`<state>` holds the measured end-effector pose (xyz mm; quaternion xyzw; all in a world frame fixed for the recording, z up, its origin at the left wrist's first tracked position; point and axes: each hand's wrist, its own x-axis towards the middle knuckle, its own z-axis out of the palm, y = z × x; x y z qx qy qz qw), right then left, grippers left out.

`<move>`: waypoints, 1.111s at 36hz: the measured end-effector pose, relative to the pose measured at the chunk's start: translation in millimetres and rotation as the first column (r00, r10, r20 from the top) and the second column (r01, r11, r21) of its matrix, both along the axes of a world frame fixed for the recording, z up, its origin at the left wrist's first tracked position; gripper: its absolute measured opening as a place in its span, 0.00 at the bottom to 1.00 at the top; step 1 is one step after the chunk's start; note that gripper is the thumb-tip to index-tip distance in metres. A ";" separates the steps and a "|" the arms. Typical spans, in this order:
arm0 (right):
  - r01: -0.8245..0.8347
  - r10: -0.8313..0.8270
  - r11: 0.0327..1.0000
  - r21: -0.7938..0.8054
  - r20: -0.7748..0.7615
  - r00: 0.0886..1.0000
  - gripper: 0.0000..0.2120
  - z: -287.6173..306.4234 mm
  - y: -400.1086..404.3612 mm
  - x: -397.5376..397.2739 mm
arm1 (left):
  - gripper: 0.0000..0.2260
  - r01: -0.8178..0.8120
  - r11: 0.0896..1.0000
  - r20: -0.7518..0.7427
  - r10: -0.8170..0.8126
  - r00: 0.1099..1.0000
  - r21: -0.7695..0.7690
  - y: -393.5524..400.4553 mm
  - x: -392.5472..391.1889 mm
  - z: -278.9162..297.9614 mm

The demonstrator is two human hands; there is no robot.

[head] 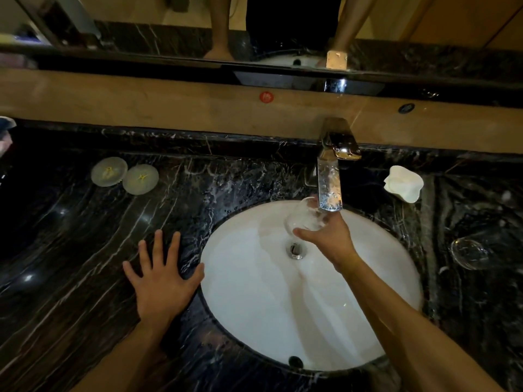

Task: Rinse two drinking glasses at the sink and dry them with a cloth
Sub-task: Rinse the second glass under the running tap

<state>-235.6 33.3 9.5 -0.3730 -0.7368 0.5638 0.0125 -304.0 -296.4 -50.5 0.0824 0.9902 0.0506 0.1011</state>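
My right hand (328,239) grips a clear drinking glass (304,215) under the chrome tap (329,182); my left hand (161,281) lies flat, fingers spread, on black marble counter (85,250).

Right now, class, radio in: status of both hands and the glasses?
Right hand gripping glass under faucet. Left hand flat on counter, empty. Second glass waiting right of sink. Nothing in the way.

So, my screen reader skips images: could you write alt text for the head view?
The right hand holds a glass under the faucet over a white sink. The left hand lies flat on the dark marble counter; a second glass stands at right.
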 end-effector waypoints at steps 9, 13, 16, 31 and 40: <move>0.003 -0.018 0.936 0.352 0.040 0.999 0.40 12.1 3.4 3.3 | 0.41 -0.001 1.000 0.004 0.001 1.000 0.006 1.2 0.3 1.4; -0.083 -0.004 0.877 0.474 0.179 0.984 0.41 15.6 9.4 7.5 | 0.41 0.001 1.000 0.009 -0.001 1.000 0.002 0.2 -1.4 0.9; -0.173 0.038 0.880 0.442 0.297 0.954 0.38 17.7 19.7 9.6 | 0.41 0.001 1.000 0.006 -0.001 1.000 0.009 0.2 -1.1 0.5; -0.159 0.208 0.937 -0.312 0.128 0.970 0.32 9.5 22.5 15.7 | 0.40 -0.002 1.000 -0.004 0.002 1.000 -0.002 -0.3 -1.2 -1.1; 0.013 -0.015 0.999 0.038 0.056 0.998 0.36 -4.0 4.1 1.6 | 0.41 0.002 1.000 0.001 -0.002 1.000 -0.012 0.8 -1.0 -0.9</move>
